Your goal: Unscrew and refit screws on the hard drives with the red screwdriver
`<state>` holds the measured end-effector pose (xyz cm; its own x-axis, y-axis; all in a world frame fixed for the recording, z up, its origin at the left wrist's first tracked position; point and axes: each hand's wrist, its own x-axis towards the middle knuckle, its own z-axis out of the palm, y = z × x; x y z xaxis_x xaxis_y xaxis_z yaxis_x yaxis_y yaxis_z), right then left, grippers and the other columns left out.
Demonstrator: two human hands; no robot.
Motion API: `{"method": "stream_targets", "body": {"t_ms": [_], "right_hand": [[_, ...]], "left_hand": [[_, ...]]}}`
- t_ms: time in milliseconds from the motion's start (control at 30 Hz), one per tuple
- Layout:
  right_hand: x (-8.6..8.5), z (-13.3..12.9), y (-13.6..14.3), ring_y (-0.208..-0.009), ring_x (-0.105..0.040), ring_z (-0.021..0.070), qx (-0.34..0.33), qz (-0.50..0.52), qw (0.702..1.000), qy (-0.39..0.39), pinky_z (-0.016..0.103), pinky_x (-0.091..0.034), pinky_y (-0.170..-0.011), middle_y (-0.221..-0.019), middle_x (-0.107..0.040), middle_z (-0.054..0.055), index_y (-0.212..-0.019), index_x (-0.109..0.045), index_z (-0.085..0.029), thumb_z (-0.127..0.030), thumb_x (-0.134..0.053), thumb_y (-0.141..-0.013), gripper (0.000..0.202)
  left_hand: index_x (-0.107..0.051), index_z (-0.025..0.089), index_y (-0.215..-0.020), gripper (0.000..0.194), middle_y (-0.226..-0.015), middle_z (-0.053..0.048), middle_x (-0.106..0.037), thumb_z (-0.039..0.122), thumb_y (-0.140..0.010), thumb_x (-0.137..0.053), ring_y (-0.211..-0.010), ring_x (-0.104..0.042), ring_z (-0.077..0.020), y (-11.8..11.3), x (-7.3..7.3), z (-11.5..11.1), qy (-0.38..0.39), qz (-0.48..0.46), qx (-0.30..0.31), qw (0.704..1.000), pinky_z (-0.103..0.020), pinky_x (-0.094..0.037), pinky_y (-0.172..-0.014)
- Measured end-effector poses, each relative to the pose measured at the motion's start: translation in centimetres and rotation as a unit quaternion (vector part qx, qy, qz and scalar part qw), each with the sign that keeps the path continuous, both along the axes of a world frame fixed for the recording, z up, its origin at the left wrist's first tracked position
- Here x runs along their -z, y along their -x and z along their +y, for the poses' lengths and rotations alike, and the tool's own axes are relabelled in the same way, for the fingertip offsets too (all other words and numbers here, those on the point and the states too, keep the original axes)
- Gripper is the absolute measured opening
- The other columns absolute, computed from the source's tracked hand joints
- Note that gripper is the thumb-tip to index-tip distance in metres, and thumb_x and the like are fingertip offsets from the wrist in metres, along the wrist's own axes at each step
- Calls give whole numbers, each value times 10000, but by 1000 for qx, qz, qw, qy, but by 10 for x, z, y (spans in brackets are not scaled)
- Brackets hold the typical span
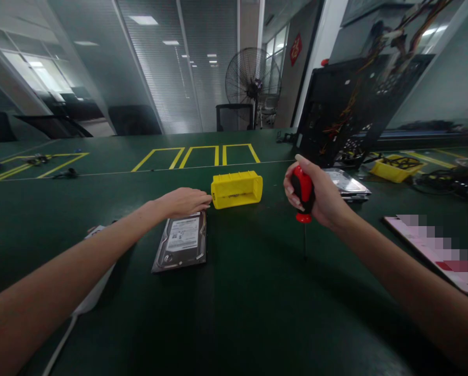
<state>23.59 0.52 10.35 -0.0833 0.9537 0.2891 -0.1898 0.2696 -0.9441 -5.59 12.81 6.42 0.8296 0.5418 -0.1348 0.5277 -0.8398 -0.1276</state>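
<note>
My right hand (315,190) is wrapped round the red and black handle of a screwdriver (304,190). The screwdriver is upright, its thin shaft pointing down at the green table. Left of centre lies a hard drive (183,237), label side up. My left hand (187,202) lies flat over the drive's far end with fingers stretched to the right, hiding that edge. Close to those fingertips, a yellow plastic bin (237,201) rests on its side with its opening towards me. Its visible inside holds no objects.
Behind my right hand are stacked hard drives (345,183) and a black computer case (335,115) with hanging cables. Another yellow bin (397,168) holds a dark part. A pinkish flat object (425,245) lies at right. A white power strip (100,284) is partly under my left forearm.
</note>
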Motion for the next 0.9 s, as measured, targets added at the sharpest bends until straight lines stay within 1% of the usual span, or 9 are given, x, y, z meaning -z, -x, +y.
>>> {"method": "stream_targets", "body": {"t_ms": [67,167,300,600,733,800,900], "right_hand": [[1,1,-1,-379,-412,59,0,1,1000,1,179,-295,-311,-553,-478,-24,-763,-522,-168,-494,-475,-834,337],[2,2,-3,-379,-411,57,6,6,1000,2,179,-293,-312,-552,-478,-25,-751,-519,-169,-501,-476,-832,344],[2,3,-6,-384,-410,57,6,15,1000,8,177,-293,-314,-553,-475,-27,-752,-518,-171,-499,-489,-824,338],[5,3,-7,-395,-424,63,-5,-3,1000,22,180,-308,-319,-565,-482,-23,-775,-532,-170,-468,-492,-831,306],[5,2,-5,-408,-430,62,-15,-13,999,33,173,-313,-324,-576,-485,-19,-784,-537,-172,-469,-488,-834,305],[5,2,-5,-414,-434,64,-23,-15,999,37,171,-316,-325,-582,-488,-15,-790,-542,-170,-461,-485,-838,300],[6,2,-4,-418,-437,63,-30,-21,999,36,170,-328,-333,-591,-490,-11,-792,-544,-166,-446,-473,-850,295]], "left_hand": [[-551,184,-1055,268,-1027,-67,-609,311,-913,-362,-872,-561,-168,3,-4,-3,15,-18,-9,1000,-284,-432,-731],[-575,208,-1047,250,-1052,-40,-618,290,-906,-385,-934,-559,-162,6,-8,-7,34,-28,5,999,-292,-420,-804],[-615,235,-1047,257,-1068,-16,-643,271,-896,-411,-987,-563,-165,8,-10,-6,33,-21,10,999,-318,-400,-867],[-643,264,-1008,250,-1006,-3,-673,270,-894,-421,-912,-591,-170,11,-6,3,-2,-26,33,999,-309,-410,-804],[-650,252,-982,258,-974,-11,-678,315,-894,-415,-846,-594,-164,11,-6,0,-17,-25,14,999,-296,-418,-759],[-640,250,-1011,265,-997,-14,-674,325,-894,-413,-857,-596,-165,10,-6,-2,-18,-26,5,999,-295,-422,-758],[-630,251,-1042,270,-1037,-15,-668,311,-897,-411,-897,-596,-166,10,-5,-3,-10,-28,8,1000,-297,-422,-779]]}}
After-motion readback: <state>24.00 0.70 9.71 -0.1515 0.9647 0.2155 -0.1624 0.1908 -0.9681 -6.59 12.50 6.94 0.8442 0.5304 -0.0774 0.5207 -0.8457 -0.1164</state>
